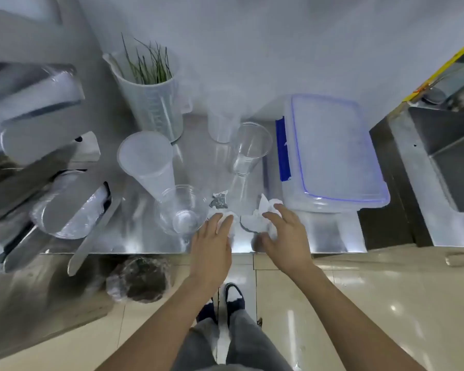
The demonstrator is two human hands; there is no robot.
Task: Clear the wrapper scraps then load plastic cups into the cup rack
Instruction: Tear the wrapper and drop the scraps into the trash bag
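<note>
Steel desk [145, 236] against a white wall, tiled floor below, sink [439, 162] off to one side. Landmark: the lidded storage box [332, 153] with blue clips.

Wrapper scraps [255, 223] lie at the desk's front edge, just beside the box's near corner: crumpled white pieces plus one small grey printed scrap [219, 201] a little farther from the box.

Right hand [284, 234]: fingers spread and curved over the white scraps closest to the box, touching them, not closed around anything. Left hand [212, 247]: fingers extended and together, tips resting on a white scrap on the far side of the pile from the box. Not clamped either; palm faces down.

Clear plastic cup [181, 210] upright, just past the left hand, away from the box. Frosted cup [148, 162] tilted behind it, leaning toward the front edge. Another clear cup [249, 148] tilted, near the box's blue clip side. Small frosted cup [221, 121] upright behind that one, blurred.

Measuring jug [150, 97] with green stalks stands well away from the box, toward the wall.

Cup rack [38, 156] sits at the desk end opposite the box: angled steel channels with stacked cups in them. Heavy blur there, count not readable.

Bagged dark bundle [140, 279] on the floor under the desk edge.
</note>
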